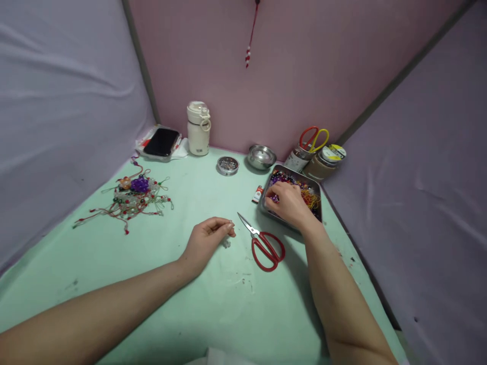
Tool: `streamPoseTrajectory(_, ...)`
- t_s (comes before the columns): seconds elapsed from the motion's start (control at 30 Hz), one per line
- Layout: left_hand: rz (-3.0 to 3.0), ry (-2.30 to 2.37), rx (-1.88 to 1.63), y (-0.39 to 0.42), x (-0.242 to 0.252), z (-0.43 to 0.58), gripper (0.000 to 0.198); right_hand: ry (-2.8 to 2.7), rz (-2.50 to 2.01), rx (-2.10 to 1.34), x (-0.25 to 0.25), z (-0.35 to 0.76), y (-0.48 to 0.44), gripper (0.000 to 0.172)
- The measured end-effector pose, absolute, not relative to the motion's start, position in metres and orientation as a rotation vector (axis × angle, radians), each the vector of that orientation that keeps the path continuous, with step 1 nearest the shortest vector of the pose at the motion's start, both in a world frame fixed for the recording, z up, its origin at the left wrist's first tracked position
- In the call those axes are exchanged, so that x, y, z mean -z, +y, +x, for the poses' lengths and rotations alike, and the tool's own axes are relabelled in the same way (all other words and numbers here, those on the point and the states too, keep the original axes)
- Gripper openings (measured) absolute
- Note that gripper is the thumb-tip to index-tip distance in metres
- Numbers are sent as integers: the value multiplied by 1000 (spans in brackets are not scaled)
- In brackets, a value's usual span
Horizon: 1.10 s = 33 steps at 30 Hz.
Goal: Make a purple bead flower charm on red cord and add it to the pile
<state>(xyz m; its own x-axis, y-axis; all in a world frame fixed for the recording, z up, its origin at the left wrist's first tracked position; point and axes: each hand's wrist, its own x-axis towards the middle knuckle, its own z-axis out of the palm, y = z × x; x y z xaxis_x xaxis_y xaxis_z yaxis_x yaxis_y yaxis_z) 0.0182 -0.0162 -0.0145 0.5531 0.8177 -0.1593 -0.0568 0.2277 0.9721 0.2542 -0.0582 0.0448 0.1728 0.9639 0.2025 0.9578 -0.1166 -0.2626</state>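
My left hand [210, 238] rests on the table with thumb and forefinger pinched together. Just below its fingertips is a small cluster of clear beads [227, 244]; whether it hangs from the pinch or lies on the table I cannot tell. My right hand [286, 202] reaches into a metal tray [282, 220] of colourful beads and threads [309, 197], its fingers curled down among them. What those fingertips hold, if anything, is hidden. Between my hands lie red-handled scissors [266, 248], blades pointing away to the left.
Beaded knotted ornaments [133, 198] lie at left. Along the back are a phone [162, 141], a cream bottle [198, 133], a round bead box [228, 166], a steel bowl [261, 157] and jars [323, 163], one with scissors [314, 139]. A small red-and-white packet [257, 194] lies beside the tray.
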Motion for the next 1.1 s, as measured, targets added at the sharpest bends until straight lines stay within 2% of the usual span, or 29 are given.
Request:
streamPoseTrajectory(0.17,1206,796,-747,-11,16,18,26,-1685,-1542,-600,-49,214,-57,10)
streamPoseTrajectory(0.37,1252,788,-740,-12,13,17,26,-1453,-1378,-957,-28,202,-49,16)
streamPoseTrajectory(0.7,1215,808,-747,-12,9,18,25,-1478,-1365,-1003,-23,203,-49,15)
streamPoseTrajectory(1.1,1219,813,-734,-9,11,20,24,-1586,-1383,-863,-25,201,-49,12)
